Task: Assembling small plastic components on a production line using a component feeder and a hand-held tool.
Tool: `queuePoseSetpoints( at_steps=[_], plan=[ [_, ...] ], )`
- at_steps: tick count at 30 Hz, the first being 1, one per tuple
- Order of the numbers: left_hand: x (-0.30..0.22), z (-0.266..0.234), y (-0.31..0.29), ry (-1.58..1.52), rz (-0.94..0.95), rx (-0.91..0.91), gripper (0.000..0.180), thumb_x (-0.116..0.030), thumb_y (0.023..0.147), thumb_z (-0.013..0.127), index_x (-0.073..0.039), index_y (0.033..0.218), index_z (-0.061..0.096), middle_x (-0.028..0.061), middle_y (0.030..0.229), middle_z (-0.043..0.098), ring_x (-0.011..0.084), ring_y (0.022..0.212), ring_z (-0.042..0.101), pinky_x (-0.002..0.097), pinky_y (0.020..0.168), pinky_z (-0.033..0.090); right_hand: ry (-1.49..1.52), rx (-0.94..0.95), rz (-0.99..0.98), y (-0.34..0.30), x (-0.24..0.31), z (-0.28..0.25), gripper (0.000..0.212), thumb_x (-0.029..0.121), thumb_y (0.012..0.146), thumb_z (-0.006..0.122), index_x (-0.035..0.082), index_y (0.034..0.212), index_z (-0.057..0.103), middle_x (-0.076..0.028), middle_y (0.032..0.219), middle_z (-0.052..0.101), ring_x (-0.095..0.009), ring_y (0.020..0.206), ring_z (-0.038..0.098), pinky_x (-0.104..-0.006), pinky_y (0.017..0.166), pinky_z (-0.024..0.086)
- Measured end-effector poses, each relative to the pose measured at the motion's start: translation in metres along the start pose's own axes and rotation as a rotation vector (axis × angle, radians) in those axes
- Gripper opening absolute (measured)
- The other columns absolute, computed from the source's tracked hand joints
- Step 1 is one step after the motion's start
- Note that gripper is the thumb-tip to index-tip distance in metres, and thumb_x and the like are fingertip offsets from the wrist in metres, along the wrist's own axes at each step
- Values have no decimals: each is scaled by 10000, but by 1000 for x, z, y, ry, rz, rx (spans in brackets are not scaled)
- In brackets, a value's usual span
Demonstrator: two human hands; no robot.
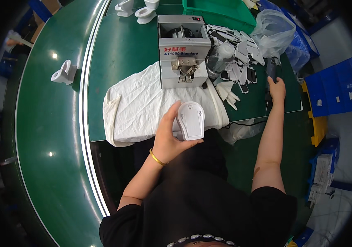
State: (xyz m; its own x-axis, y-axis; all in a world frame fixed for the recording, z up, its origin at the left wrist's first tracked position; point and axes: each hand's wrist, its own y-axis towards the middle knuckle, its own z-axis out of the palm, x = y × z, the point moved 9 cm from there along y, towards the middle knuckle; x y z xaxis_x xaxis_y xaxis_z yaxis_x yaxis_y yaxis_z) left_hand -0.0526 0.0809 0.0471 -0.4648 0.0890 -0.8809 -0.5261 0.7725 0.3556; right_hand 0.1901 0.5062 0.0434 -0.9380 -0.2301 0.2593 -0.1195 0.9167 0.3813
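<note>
My left hand [168, 138] is closed round a small white plastic toilet-shaped piece [192, 123], fingers and thumb on its sides. The flat underside with small holes faces me. On the right, my right hand [278, 88] grips a dark, slim electric screwdriver [271, 68] at the table's right side; its thin tip points toward me. Straight ahead stands a grey metal screw feeder [184, 49], on the far side of a white cloth [137, 103]. The held piece is over the cloth's near edge.
More white toilet-shaped pieces [64, 73] stand on the green conveyor at left and the table's far end. Right of the feeder are a see-through jar [217, 65] and a pile of flat white and black parts [240, 51]. Behind lies a green crate [221, 14]; blue bins [334, 88] stand at right.
</note>
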Motion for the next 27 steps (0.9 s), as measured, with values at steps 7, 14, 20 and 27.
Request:
queuePoseSetpoints(
  at_steps=[7, 14, 20, 27],
  plan=[
    [8, 11, -5, 33, 56, 29, 936, -150, 582, 911, -41, 1391, 453, 200, 1384, 482, 357, 1277, 482, 418, 1047, 415, 733, 492, 315, -3, -17, 57, 539, 301, 818, 734, -83, 1159, 569, -155, 1051, 637, -246, 895, 650, -362, 751, 530],
    [-6, 17, -7, 209, 187, 77, 737, -133, 548, 886, -176, 1242, 639, 214, 1380, 477, 407, 1261, 481, 433, 1019, 434, 1880, 881, 165, -77, 108, -15, 398, 140, 860, 630, -22, 1200, 502, -120, 1025, 580, -221, 876, 622, -370, 761, 547],
    [-4, 17, -7, 230, 200, 24, 715, -157, 559, 885, -185, 1233, 646, 212, 1370, 488, 401, 1250, 493, 435, 1007, 446, 2052, 541, -301, -101, 251, -128, 502, -21, 811, 607, 26, 1283, 441, -119, 990, 625, -278, 892, 662, -462, 880, 538],
    [-2, 14, -10, 203, 185, 1, 712, -145, 559, 886, -190, 1230, 653, 218, 1340, 515, 393, 1226, 519, 420, 971, 479, 1508, 378, -726, -128, 333, -142, 581, -91, 794, 666, 4, 1300, 396, -90, 941, 621, -204, 835, 651, -350, 823, 537]
  ],
)
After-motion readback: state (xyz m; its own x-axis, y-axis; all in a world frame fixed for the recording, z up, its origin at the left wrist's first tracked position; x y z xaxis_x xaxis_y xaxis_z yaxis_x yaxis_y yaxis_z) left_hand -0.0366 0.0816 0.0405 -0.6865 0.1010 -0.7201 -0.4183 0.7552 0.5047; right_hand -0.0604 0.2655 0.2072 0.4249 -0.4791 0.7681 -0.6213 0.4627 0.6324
